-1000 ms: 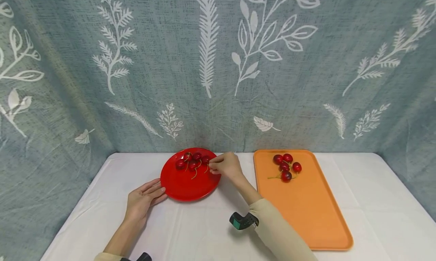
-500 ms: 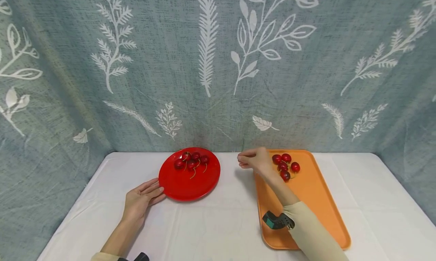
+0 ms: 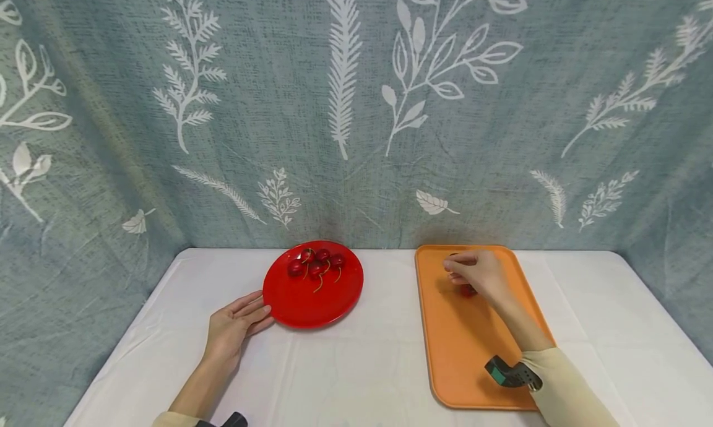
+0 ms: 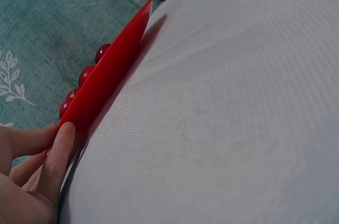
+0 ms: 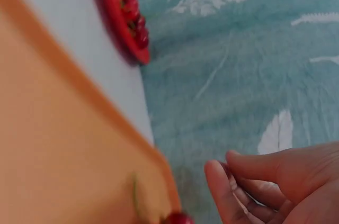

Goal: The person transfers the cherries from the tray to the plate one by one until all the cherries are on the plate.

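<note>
My left hand (image 3: 228, 331) grips the rim of a red plate (image 3: 312, 306) at its left edge, thumb and fingers around the rim, as the left wrist view also shows. Several red cherries (image 3: 316, 268) with stems lie towards the back of that plate. Over the back part of an orange tray (image 3: 468, 365) hovers my right hand (image 3: 481, 275), its fingers bent loosely and the thumb near the index fingertip. Below it, cherries (image 3: 468, 290) are mostly hidden by the hand. A cherry (image 5: 178, 218) shows at the bottom of the right wrist view, apart from the fingertips.
A white cloth (image 3: 362, 359) covers the table, with plate and tray side by side near its back edge. Behind the table hangs a blue-green curtain (image 3: 367, 185) with white leaf patterns.
My right hand has moved right, from the plate's right edge to above the tray's cherries. My left hand has stayed at the plate's rim.
</note>
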`<state>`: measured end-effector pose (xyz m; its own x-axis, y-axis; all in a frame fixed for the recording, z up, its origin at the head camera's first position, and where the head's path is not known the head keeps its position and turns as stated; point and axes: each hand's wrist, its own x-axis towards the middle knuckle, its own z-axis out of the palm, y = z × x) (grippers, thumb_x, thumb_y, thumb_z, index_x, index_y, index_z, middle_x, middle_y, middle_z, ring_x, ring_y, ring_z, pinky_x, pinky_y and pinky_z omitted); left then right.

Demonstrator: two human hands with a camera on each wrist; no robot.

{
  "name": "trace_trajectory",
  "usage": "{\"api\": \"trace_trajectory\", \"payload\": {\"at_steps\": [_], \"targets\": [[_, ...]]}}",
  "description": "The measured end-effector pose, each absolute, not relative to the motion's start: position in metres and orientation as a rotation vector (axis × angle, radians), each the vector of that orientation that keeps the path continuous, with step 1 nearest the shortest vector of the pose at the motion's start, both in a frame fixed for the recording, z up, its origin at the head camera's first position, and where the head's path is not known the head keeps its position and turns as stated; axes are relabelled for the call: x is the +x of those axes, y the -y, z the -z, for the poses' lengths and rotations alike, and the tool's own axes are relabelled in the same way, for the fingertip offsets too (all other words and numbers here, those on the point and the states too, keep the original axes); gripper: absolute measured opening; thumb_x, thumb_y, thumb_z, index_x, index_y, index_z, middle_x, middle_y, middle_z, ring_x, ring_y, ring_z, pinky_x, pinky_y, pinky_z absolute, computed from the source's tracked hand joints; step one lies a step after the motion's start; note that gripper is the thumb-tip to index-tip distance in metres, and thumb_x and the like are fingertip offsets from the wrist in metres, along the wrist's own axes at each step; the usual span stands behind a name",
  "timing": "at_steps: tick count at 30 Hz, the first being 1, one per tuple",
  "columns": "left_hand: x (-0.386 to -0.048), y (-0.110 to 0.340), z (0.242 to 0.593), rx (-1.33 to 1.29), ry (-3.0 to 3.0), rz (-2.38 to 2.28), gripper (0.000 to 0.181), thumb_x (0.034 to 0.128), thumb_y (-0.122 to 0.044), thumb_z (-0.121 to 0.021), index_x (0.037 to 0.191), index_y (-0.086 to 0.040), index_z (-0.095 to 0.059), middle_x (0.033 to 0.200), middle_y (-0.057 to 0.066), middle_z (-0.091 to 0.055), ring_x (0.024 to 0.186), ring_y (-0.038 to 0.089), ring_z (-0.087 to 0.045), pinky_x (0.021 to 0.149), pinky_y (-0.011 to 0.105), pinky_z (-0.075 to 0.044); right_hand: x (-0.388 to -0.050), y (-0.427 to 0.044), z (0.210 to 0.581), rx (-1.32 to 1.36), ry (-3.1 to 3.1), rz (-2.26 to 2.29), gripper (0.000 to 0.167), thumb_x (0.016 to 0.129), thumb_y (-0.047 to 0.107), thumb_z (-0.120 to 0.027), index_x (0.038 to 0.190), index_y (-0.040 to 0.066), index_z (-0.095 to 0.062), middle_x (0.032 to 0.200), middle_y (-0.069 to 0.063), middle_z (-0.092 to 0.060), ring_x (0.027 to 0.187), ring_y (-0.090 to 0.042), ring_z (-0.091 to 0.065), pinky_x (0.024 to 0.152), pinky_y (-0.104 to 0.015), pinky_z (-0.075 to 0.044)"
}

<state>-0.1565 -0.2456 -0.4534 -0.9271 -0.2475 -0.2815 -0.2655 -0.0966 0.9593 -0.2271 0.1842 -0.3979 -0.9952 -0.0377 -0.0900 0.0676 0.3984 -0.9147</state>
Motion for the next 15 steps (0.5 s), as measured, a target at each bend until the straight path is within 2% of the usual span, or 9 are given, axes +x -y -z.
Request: {"api": "trace_trajectory", "payload": {"at_steps": [6,15], "targets": [[-0.156,0.245,0.452,-0.606,-2.094,-2.25,0.055,0.0929,-0.005,-0.066,0.143,0.003,-0.044,0.124,0.009,-0.066,0.09,0.009,-0.071,0.082,0.028,-0.057,-0.221,-0.216,0.407,0.029,-2.604,1.637,0.03,0.094,0.009,-0.065,0.112,-0.015,-0.065,0.095,-0.021,-0.072,0.072,-0.015,-0.072,0.069,-0.03,-0.061],[-0.155,0.243,0.452,-0.615,-2.099,-2.251,0.054,0.0935,-0.004,-0.065,0.143,0.002,-0.045,0.124,0.01,-0.066,0.089,0.009,-0.071,0.082,0.027,-0.057,-0.218,-0.253,0.418,0.156,-2.581,1.601,0.037,0.095,0.012,-0.064,0.115,-0.02,-0.061,0.084,-0.013,-0.073,0.066,-0.011,-0.07,0.064,-0.026,-0.06]]}}
